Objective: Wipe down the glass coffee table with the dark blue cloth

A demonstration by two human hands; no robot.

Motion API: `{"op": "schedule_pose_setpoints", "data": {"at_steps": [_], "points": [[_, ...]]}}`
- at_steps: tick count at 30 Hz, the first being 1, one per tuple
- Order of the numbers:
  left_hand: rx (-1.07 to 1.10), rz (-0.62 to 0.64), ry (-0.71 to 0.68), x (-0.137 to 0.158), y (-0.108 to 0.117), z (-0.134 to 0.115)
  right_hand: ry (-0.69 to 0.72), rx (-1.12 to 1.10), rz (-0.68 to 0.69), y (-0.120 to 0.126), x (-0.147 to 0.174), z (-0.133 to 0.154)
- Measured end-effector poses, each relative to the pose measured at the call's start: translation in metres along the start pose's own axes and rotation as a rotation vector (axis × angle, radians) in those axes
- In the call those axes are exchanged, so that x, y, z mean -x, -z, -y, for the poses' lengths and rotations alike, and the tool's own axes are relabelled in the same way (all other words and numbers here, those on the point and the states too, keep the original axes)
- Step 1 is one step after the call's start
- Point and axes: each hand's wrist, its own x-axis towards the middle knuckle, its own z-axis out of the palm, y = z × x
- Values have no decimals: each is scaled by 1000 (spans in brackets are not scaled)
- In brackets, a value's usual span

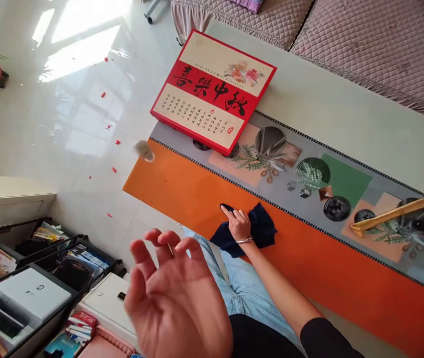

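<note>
The left hand (pixel 182 298) occupies the lower centre of the frame, palm exposed to the camera, fingers parted and loosely curved in a released position. The right hand (pixel 240 226), at frame centre, rests on a crumpled navy-blue fabric cloth (pixel 266 223); its index finger extends toward the upper left and the remaining fingers curl. Whether these fingers grip the cloth cannot be determined. The cloth lies at the near edge of an orange-and-grey patterned table covering (pixel 308 253). A blurred, pale, rounded object (pixel 145 150) appears at the covering's left end; contact cannot be determined. A flat red-and-cream rectangular box (pixel 212 92) sits at upper centre.
</note>
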Motion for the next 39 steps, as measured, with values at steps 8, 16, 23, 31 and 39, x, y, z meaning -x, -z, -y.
{"op": "schedule_pose_setpoints", "data": {"at_steps": [8, 16, 23, 31, 39], "points": [[-128, -146, -180, -102, -47, 148, -13, -41, -36, -4, 1, -1], [-830, 73, -307, -210, -1, 257, -22, -50, -6, -4, 0, -1], [-785, 205, -621, -333, -107, 196, -30, -39, 50, -5, 0, -1], [-799, 773, -731, -446, -271, 147, -40, 7, 60, -9, 0, 0], [-1050, 717, -622, -455, -270, 151, -70, -5, 133, -8, 0, 0]]}}
